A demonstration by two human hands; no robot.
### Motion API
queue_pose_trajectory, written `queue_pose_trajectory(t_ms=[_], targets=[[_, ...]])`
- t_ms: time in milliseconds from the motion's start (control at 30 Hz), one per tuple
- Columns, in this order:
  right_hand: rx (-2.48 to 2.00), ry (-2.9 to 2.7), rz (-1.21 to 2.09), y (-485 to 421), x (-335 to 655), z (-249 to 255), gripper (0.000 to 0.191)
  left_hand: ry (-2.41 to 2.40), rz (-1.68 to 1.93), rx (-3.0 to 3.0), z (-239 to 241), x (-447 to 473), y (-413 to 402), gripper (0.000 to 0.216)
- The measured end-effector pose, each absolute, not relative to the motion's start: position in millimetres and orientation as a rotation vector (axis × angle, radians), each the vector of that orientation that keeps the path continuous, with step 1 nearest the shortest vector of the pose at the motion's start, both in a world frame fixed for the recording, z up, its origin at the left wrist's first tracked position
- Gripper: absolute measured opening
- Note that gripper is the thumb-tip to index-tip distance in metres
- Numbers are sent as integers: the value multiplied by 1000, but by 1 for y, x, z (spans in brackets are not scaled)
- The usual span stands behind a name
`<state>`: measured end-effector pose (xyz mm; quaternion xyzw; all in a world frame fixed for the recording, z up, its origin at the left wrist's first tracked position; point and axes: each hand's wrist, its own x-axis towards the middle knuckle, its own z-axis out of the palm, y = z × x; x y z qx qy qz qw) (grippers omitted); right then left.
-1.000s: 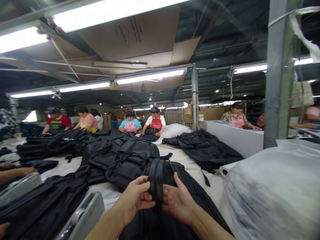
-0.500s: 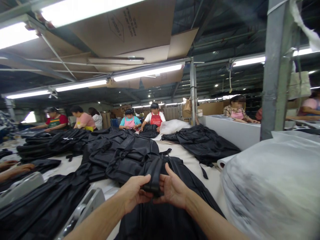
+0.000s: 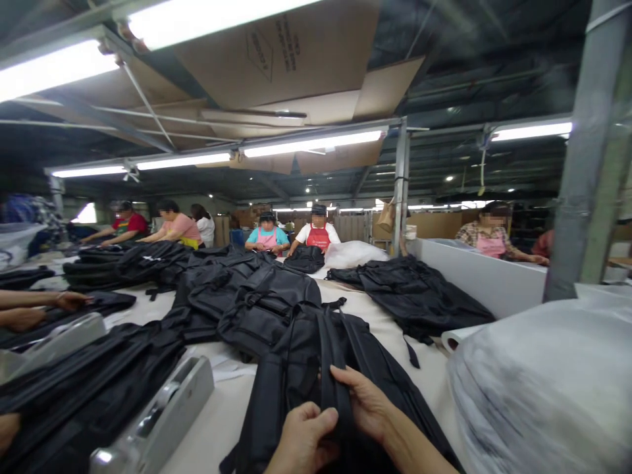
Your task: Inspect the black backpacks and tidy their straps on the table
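Observation:
A black backpack (image 3: 276, 388) lies on the table in front of me, with its padded shoulder straps facing up. My left hand (image 3: 309, 434) is closed on the lower part of one shoulder strap (image 3: 332, 349), thumb on top. A little higher on the same strap, my right hand (image 3: 363, 401) grips its right edge, with the fingers tucked beneath. The undersides of both hands and the lower end of the strap are hidden. More black backpacks (image 3: 266, 306) are heaped just beyond this one.
At the left stands a grey metal machine arm (image 3: 172, 401) beside another black bag (image 3: 99, 388). A co-worker's hands (image 3: 72, 301) are at the left edge. Clear plastic sheeting (image 3: 538, 375) bulges at the right, near a white roll (image 3: 451, 340). Several people work at the back.
My hands have moved down and right and closer to me along the strap, which now lies longer and flatter. The view has turned a little left.

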<state>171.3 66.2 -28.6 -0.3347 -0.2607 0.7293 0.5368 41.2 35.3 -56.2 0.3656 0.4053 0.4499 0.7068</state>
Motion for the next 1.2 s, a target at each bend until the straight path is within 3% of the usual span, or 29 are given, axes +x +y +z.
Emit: queue_pose_trajectory(t_ms=[433,533,767,933,1133,1200], targets=[[-889,-765,1721,63,165,-36,25,908,1148,911,-91,46,45,28],[-868,-754,1665,63,163,-43,28,896,1132,902,-97,47,48,33],[-917,-689,1664,69,160,-46,27,1061,882,754,-71,48,49,31],[-891,-661,1663,71,159,-51,33,1084,929,741,-60,45,48,32],[-573,-785,1952,69,176,-46,24,803,987,640,-36,27,34,31],[-495,-868,1964,71,178,-43,36,760,948,619,-29,20,32,32]])
